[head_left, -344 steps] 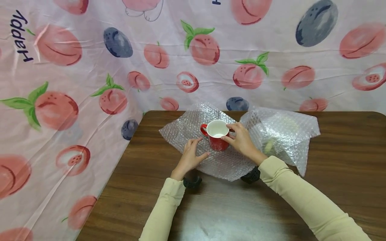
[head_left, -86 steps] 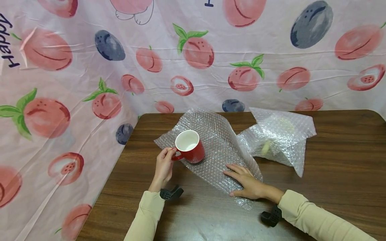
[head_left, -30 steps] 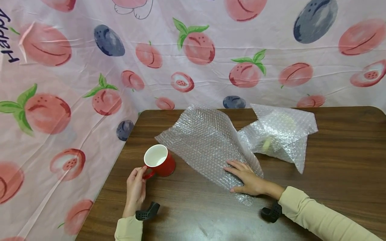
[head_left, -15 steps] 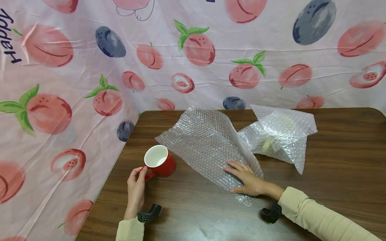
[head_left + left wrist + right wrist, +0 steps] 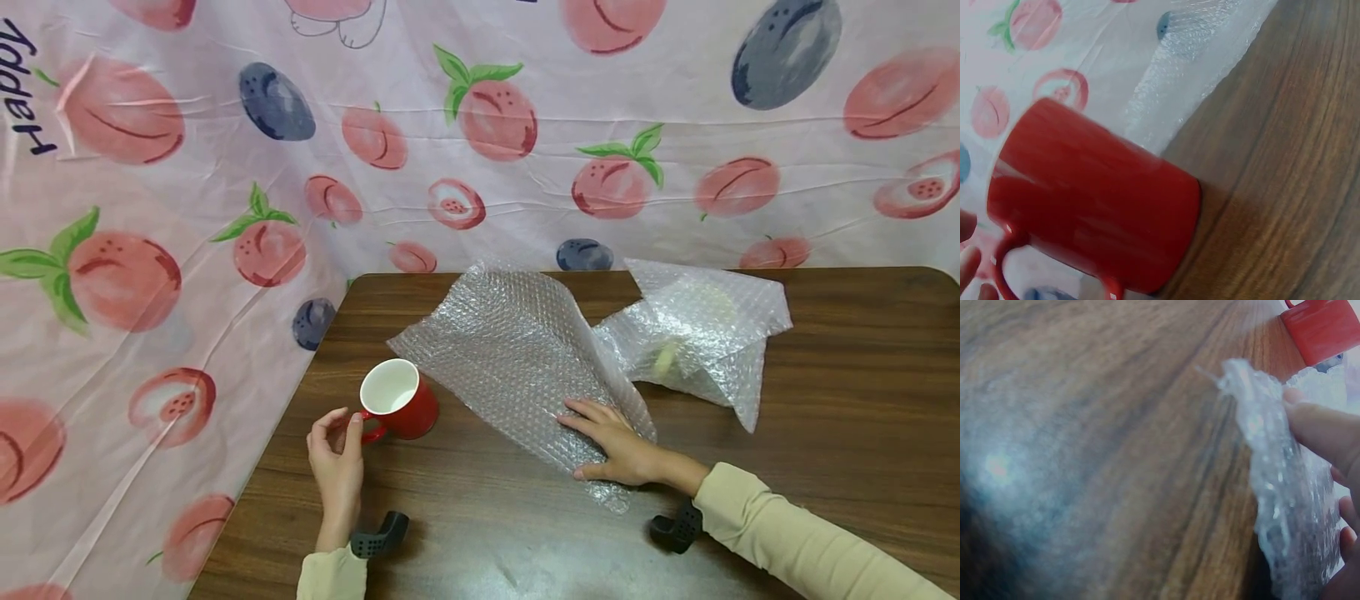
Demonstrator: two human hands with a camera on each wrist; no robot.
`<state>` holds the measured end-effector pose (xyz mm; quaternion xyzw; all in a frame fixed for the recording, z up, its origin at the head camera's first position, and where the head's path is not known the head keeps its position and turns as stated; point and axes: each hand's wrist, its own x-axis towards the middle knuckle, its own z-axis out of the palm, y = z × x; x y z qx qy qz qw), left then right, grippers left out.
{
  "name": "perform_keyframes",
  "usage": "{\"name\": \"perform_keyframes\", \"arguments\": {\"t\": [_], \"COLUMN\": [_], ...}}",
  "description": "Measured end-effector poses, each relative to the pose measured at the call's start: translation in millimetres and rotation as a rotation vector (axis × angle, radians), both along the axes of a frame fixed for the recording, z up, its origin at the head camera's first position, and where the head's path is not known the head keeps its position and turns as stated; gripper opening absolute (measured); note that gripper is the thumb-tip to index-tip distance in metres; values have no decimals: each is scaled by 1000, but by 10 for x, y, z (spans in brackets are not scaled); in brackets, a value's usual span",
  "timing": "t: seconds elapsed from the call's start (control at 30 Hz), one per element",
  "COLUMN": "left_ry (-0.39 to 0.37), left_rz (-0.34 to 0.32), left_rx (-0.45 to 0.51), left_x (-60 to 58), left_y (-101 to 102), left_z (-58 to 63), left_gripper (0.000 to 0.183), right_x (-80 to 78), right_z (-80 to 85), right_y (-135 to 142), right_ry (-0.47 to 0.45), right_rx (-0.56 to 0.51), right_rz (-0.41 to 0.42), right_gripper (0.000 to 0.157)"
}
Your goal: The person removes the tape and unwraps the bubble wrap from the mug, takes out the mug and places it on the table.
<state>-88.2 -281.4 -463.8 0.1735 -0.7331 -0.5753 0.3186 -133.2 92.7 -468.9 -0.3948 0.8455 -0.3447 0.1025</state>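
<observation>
A red mug (image 5: 408, 410) with a white inside stands upright on the table's left part, its handle (image 5: 375, 427) turned toward my left hand (image 5: 337, 458). That hand is beside the handle with relaxed fingers; in the left wrist view its fingertips (image 5: 969, 262) are apart from the handle, holding nothing. My right hand (image 5: 618, 446) rests with spread fingers on the near right corner of a bubble wrap sheet (image 5: 517, 358). The right wrist view shows the thumb (image 5: 1322, 428) lying on the wrap's edge.
A second bubble wrap bundle (image 5: 697, 333) with something pale yellow-green inside lies to the right of the sheet, touching its edge. A fruit-printed cloth (image 5: 450, 125) hangs behind and to the left of the wooden table (image 5: 847, 433).
The left hand moved the mug off the bubble wrap leftward onto the bare table, then let go of its handle and drew slightly back. Over the last second the right hand stayed in place.
</observation>
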Motion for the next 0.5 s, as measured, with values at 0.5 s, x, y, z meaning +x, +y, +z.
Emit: {"name": "perform_keyframes", "arguments": {"t": [0.5], "left_ry": [51], "left_rz": [-474], "left_rx": [-615], "left_x": [-26], "left_y": [1253], "left_z": [360], "left_gripper": [26], "right_x": [-16], "right_z": [20], "right_y": [19], "right_ry": [-25], "right_rx": [-62], "right_rz": [36], "right_gripper": [69]}}
